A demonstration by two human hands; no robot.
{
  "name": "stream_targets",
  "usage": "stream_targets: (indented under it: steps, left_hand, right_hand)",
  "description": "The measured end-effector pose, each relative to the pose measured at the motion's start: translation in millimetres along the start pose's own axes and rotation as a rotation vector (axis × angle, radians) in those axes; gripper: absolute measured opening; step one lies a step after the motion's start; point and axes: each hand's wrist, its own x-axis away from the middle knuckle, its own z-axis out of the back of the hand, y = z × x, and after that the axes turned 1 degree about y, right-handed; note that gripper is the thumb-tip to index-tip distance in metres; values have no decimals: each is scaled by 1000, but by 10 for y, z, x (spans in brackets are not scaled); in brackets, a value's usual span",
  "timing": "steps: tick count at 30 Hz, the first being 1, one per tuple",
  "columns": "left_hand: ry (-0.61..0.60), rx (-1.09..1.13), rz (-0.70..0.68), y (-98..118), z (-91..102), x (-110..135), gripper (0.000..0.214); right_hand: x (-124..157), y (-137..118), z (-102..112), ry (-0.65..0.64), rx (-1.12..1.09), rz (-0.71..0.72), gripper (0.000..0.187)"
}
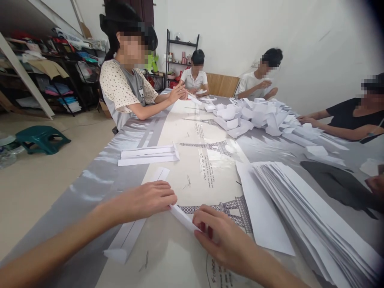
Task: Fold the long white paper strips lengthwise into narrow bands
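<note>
A narrow folded paper strip (pixel 183 218) runs between my two hands, just over the printed tablecloth (pixel 168 256). My left hand (pixel 150 200) has its fingers closed on the far left end of the strip. The near right end is pinched between the thumb and curled fingers of my right hand (pixel 214 230). Under and beside my left hand lies a long folded white paper piece (pixel 129 238), partly hidden by the forearm. Farther off rests another folded paper piece (pixel 148 155). To the right of my right hand spreads a thick stack of white paper sheets (pixel 300 216).
A large heap of folded papers (pixel 255 114) covers the table's far right. Several people sit around the table; one person (pixel 129 88) at the left handles paper. A dark cloth-like item (pixel 333 184) lies beyond the stack. A green stool (pixel 43 138) stands on the floor.
</note>
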Motion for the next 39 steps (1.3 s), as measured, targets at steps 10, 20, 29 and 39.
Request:
stream_targets:
  steps: [10,20,29,39]
  left_hand:
    - [211,829,426,-312,155,125,28]
    - [336,1126,557,-285,-26,44,33]
    - [454,984,684,-204,-85,-14,35]
    - [528,953,745,-235,-193,-26,33]
  right_hand:
    - [-48,268,337,-54,-528,-179,21]
    - [-122,279,120,-51,-644,-203,28]
    - [-99,197,-14,-71,-689,-199,34]
    - [-63,184,-192,15,-439,-126,29]
